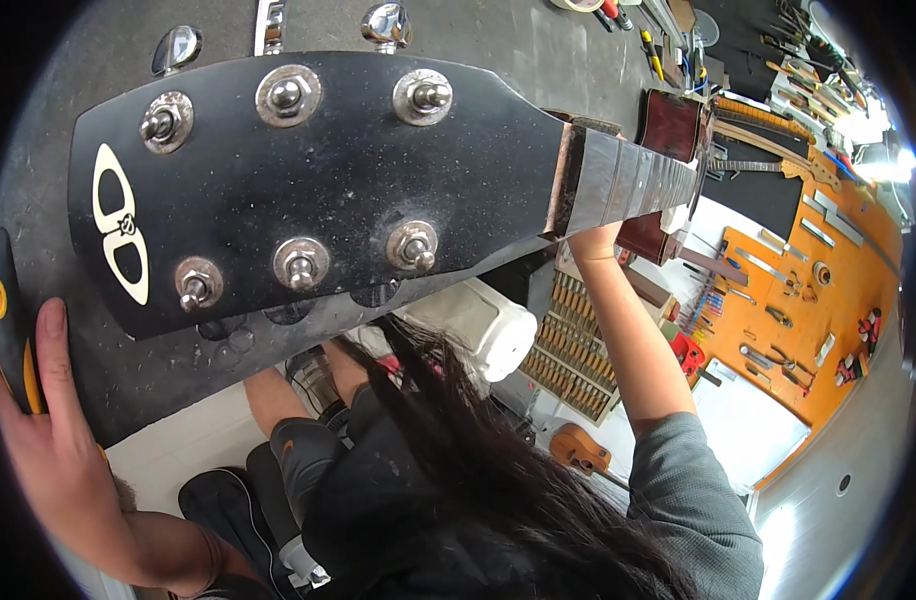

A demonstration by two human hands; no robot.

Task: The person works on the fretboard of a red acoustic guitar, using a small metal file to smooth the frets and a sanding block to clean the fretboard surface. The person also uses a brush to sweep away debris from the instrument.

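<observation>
A black guitar headstock (348, 185) with a cream inlay fills the upper middle. Several metal tuning posts stand on its face, and no strings run over it. Its neck (628, 180), with a greyish fretboard and metal frets, runs right to a dark red body (670, 125). My left hand (63, 450) is at the far left, closed on a tool with a black-and-yellow handle (16, 330); the tool's working end cannot be made out. My right hand (595, 243) reaches up under the neck near the nut, its fingers hidden behind it.
The headstock lies above a dark workbench (478, 35). Tools, among them a yellow-handled one (653, 55), lie at the bench's far right. An orange pegboard (778, 300) holds hand tools. A rack of wooden handles (578, 345) and a small guitar (580, 450) stand lower right. Long dark hair hangs in front.
</observation>
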